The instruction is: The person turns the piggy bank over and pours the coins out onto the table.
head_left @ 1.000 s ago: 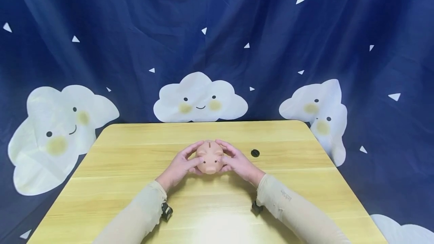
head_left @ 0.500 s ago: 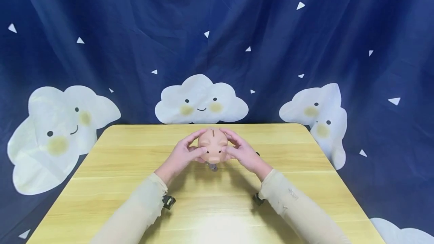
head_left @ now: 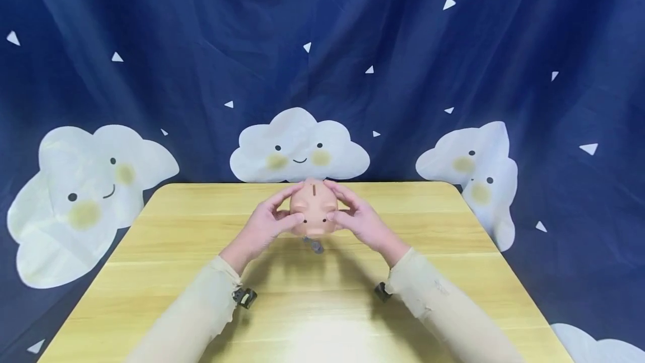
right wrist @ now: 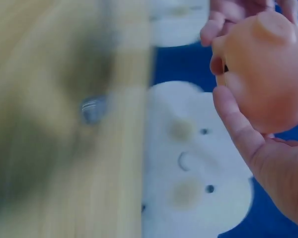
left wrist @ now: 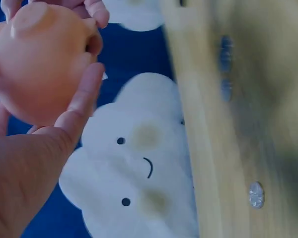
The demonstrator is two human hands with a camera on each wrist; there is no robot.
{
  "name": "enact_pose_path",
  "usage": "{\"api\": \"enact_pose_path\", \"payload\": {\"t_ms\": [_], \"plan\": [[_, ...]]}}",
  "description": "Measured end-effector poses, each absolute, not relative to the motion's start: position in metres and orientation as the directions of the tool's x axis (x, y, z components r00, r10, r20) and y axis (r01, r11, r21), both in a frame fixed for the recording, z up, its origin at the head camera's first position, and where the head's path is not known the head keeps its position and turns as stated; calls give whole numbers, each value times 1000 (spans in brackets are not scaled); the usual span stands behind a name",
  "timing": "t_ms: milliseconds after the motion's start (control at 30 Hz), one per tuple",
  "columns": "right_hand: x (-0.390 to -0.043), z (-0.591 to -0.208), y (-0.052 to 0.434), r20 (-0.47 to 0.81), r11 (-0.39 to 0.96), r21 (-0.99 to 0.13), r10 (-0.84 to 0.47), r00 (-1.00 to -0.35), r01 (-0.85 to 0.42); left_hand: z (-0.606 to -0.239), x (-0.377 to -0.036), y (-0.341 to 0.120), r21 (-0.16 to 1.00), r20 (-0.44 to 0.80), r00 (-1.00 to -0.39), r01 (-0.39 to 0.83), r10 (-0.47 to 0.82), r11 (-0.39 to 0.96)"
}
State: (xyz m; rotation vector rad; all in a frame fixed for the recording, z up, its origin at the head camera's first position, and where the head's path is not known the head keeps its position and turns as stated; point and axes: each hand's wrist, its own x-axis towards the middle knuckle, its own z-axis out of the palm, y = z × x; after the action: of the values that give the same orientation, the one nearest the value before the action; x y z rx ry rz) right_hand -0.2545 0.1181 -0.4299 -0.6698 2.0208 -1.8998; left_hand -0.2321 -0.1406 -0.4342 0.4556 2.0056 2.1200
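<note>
The piggy bank [head_left: 313, 208], gripped between the left hand [head_left: 263, 227] and the right hand [head_left: 361, 223], has been lifted above the table [head_left: 176, 251] at frame centre, leaving coins [head_left: 315, 246] uncovered below.

A staged recording corner: a wooden table [head_left: 201, 228] against a navy backdrop [head_left: 151, 71] (smiling cloud prints).

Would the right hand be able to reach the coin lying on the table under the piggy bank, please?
Probably not at once: the right hand grips the piggy bank, though the coin lies uncovered just below.
</note>
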Motion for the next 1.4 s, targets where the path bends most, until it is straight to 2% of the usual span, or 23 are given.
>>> {"api": "enact_pose_path", "payload": {"t_ms": [67,200,300,733,867,967,1067,1133,1167,1300,1400], "plan": [[-253,-435,120,87,43,-991,-512,-855,-126,-440,-231,-139,996,75,-936,55,343,-69],[-254,-474,121,-70,95,-995,-513,-856,25,-483,-230,-137,988,-78,-938,-118,336,-99],[-255,-489,119,-102,77,-994,-527,-844,72,-499,-230,-138,977,-116,-937,-168,330,-134],[-259,-490,115,-118,56,-993,-523,-844,104,-501,-232,-143,980,-109,-935,-158,337,-122],[-259,-480,114,-147,79,-989,-521,-841,124,-489,-233,-144,974,-137,-929,-190,343,-126],[-257,-453,114,-71,68,-997,-513,-856,43,-457,-232,-144,989,-64,-934,-107,350,-103],[-252,-421,115,117,-6,-991,-512,-851,-133,-417,-228,-144,996,85,-937,79,337,-33],[-251,-413,116,195,-29,-978,-494,-847,-208,-406,-227,-142,988,149,-931,155,332,-8],[-251,-415,117,196,-18,-977,-491,-849,-215,-407,-227,-141,988,144,-933,153,330,1],[-256,-448,119,13,72,-996,-499,-867,-57,-446,-230,-136,999,6,-939,-8,343,-38],[-259,-473,120,-68,97,-995,-509,-858,22,-473,-233,-136,992,-71,-939,-101,337,-74]]}}
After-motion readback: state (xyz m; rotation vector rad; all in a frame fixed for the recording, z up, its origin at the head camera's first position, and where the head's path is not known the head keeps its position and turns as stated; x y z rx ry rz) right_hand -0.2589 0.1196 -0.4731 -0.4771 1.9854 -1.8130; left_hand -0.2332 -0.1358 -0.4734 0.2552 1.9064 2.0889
